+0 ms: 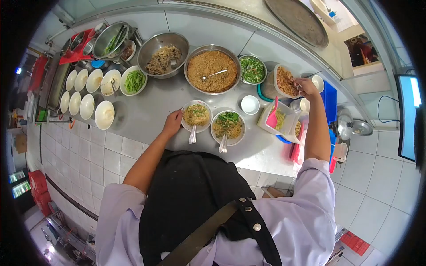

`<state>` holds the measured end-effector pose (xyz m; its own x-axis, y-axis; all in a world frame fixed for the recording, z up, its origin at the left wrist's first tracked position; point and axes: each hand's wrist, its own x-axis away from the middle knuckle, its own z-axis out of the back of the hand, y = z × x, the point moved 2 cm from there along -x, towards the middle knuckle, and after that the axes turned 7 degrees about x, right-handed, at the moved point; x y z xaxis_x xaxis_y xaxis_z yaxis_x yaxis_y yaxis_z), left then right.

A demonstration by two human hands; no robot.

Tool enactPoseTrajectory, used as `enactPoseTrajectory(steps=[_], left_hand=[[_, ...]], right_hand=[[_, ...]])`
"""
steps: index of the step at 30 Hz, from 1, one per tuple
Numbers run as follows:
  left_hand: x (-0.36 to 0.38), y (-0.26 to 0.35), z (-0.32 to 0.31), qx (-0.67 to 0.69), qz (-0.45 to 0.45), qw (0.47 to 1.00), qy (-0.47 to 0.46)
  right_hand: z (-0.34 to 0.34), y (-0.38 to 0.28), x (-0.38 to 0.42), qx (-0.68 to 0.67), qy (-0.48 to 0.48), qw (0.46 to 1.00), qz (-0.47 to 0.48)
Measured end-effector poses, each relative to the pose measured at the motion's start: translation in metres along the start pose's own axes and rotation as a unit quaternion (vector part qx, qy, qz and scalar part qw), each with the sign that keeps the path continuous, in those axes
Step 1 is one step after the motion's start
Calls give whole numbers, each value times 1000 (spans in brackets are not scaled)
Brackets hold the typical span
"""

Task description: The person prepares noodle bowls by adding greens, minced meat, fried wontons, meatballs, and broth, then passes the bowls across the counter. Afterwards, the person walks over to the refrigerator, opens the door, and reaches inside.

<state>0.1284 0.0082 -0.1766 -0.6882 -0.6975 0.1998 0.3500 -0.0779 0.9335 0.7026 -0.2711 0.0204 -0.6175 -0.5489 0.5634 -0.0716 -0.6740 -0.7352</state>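
Observation:
My left hand [173, 123] holds the left rim of a white bowl [196, 116] of noodles with chopped greens and a spoon resting in it. Beside it stands a second noodle bowl [228, 128], topped with greens, its utensils pointing toward me. At the right, my right hand [307, 88] is at the edge of a clear tub [287, 81] of brown crispy bits, fingers bent together; what they hold is too small to make out. Just left of that tub is a metal bowl of chopped greens [253, 69]. A small white bowl [250, 105] sits between the noodle bowls and the tub.
A large bowl of brown mince [212, 71] with a ladle and a bowl of sliced meat [163, 57] line the back. Green vegetables [135, 81] and several white bowls [104, 115] are at the left. A container with pink tongs [276, 116] and a blue crate [328, 101] are at the right.

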Motion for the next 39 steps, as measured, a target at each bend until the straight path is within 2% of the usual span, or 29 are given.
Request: enactPoseTrajectory(steps=[3, 7, 13, 15, 17, 19, 22, 24, 25, 28, 30, 31, 32, 33, 34, 35, 36, 38, 39], left_hand=[[-6, -9, -2, 29, 4, 1000, -6], [-5, -2, 0, 32, 26, 999, -10], [-6, -8, 1, 35, 42, 998, -27], [-5, 6, 3, 35, 116, 991, -49], [-3, 11, 2, 54, 105, 992, -42], [-2, 12, 2, 74, 94, 992, -35], [-7, 4, 3, 137, 143, 979, -50], [-7, 3, 4, 104, 136, 983, -68], [-8, 6, 6, 104, 135, 983, -68], [-5, 13, 9, 70, 132, 986, -75], [-3, 17, 11, 10, 61, 997, -55], [-4, 17, 9, 16, 53, 996, -67], [-4, 14, 9, 57, 93, 991, -76], [-3, 10, 7, 96, 135, 982, -86], [-2, 6, 4, 99, 129, 982, -99], [-3, 1, 4, 56, 72, 994, -65], [-3, 0, 4, 12, 16, 999, -28], [-2, 4, 4, 24, 29, 999, -32], [0, 7, 4, 34, 45, 998, -31]], right_hand=[[2, -1, 11, 30, 9, 999, 44], [-29, -32, 59, 51, 17, 996, 77], [-153, -54, 130, 100, -21, 986, 129], [-201, -41, 136, 35, -64, 991, 109], [-249, -20, 133, 63, -82, 988, 114], [-307, 13, 120, 94, -48, 959, 264], [-376, 17, 142, 141, -12, 950, 280], [-404, 20, 153, 330, 87, 887, 309], [-407, 18, 157, 345, 85, 885, 301], [-380, 4, 175, 284, 128, 884, 349], [-331, -17, 187, 233, 197, 875, 375], [-298, -22, 186, 244, 236, 863, 374], [-260, -25, 181, 297, 321, 805, 401], [-224, -42, 188, 263, 366, 818, 358], [-188, -47, 180, 322, 387, 808, 306], [-152, -49, 166, 375, 403, 795, 254], [-122, -47, 146, 398, 407, 786, 240], [-69, -29, 91, 420, 411, 776, 228], [-48, -13, 55, 488, 383, 760, 191]])
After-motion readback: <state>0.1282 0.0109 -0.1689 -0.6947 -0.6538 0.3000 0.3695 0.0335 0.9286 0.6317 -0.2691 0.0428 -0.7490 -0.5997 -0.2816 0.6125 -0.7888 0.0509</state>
